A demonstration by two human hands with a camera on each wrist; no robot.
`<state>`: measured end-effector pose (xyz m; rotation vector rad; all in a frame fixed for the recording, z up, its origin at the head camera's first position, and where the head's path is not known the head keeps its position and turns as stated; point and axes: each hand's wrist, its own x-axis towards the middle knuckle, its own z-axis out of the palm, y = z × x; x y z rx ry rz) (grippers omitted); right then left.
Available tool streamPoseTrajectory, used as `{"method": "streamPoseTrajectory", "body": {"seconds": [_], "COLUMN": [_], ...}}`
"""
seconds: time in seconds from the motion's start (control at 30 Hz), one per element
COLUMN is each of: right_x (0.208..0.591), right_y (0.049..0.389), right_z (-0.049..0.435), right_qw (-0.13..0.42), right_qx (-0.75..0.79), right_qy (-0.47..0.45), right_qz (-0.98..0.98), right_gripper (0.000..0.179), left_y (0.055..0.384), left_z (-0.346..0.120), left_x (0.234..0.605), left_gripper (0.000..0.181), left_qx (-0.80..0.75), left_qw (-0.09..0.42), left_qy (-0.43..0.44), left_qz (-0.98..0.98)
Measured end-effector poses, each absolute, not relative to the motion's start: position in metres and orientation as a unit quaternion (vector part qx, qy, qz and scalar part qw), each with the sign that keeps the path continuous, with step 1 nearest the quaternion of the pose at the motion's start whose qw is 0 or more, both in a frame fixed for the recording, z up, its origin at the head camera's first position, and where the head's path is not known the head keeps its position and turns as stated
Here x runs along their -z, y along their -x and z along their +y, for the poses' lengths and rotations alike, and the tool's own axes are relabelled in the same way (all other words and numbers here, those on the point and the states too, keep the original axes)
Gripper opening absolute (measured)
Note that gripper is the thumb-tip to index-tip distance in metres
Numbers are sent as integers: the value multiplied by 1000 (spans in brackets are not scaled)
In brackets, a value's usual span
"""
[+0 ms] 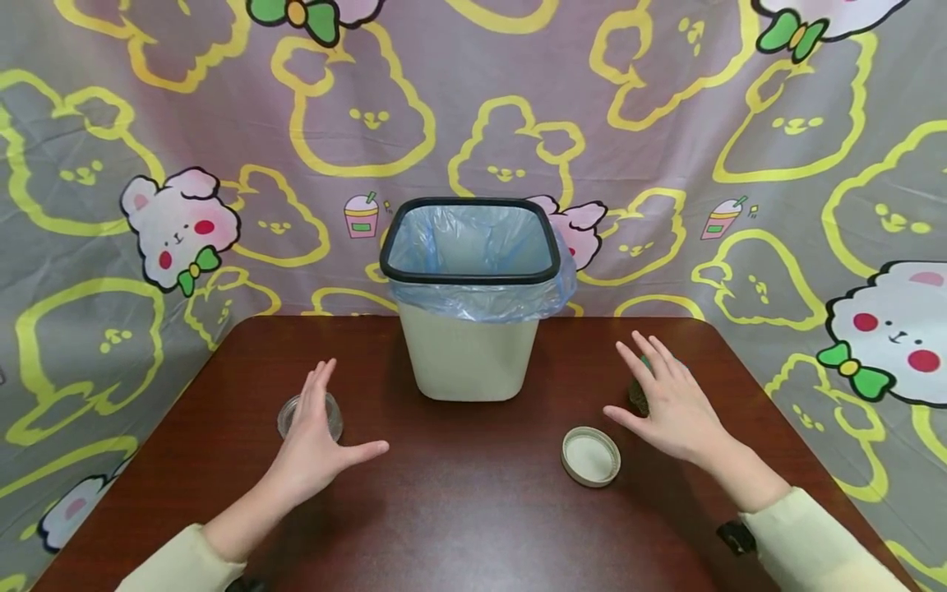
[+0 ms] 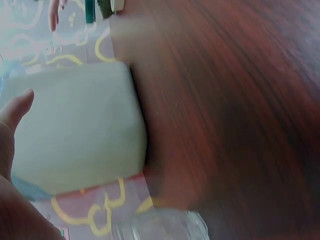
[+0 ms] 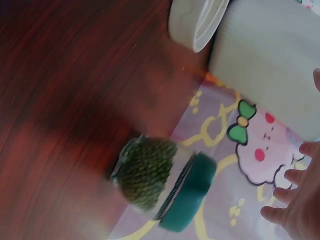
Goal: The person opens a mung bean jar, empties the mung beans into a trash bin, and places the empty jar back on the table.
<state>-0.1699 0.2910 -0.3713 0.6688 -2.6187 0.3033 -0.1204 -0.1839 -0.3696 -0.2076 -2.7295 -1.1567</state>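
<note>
My left hand (image 1: pixel 311 456) is held over the left side of the table, fingers straight and thumb spread, with nothing in it. It overlaps a clear glass jar (image 1: pixel 335 421), whose rim also shows at the bottom of the left wrist view. On the right, my right hand (image 1: pixel 673 407) hovers with spread, straight fingers and grips nothing. Partly hidden behind it stands a jar of green beans (image 3: pixel 145 172) with a green lid (image 3: pixel 187 192). A pale round lid (image 1: pixel 590 457) lies on the table just left of my right hand.
A cream trash bin (image 1: pixel 469 353) with a black rim and a blue plastic liner (image 1: pixel 473 304) stands at the back middle of the brown table (image 1: pixel 459 510). Behind the table hangs a cartoon-patterned cloth (image 1: pixel 510 74).
</note>
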Motion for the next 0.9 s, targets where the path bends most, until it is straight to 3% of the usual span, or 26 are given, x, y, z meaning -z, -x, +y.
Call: {"method": "streamPoseTrajectory", "body": {"seconds": [0.5,0.9], "right_x": [385,392], "right_y": [191,201], "right_z": [330,333], "right_qw": [183,114], "right_qx": [-150,-197], "right_qy": [-132,-75], "right_qz": [-963,-971], "right_gripper": [96,106], "left_y": [128,123], "left_z": [-137,-105], "left_x": [378,381], "left_gripper": [120,112], "left_qx": [415,478], "left_qw": [103,38], "left_qy": [129,131], "left_qz": [-895,-868]}}
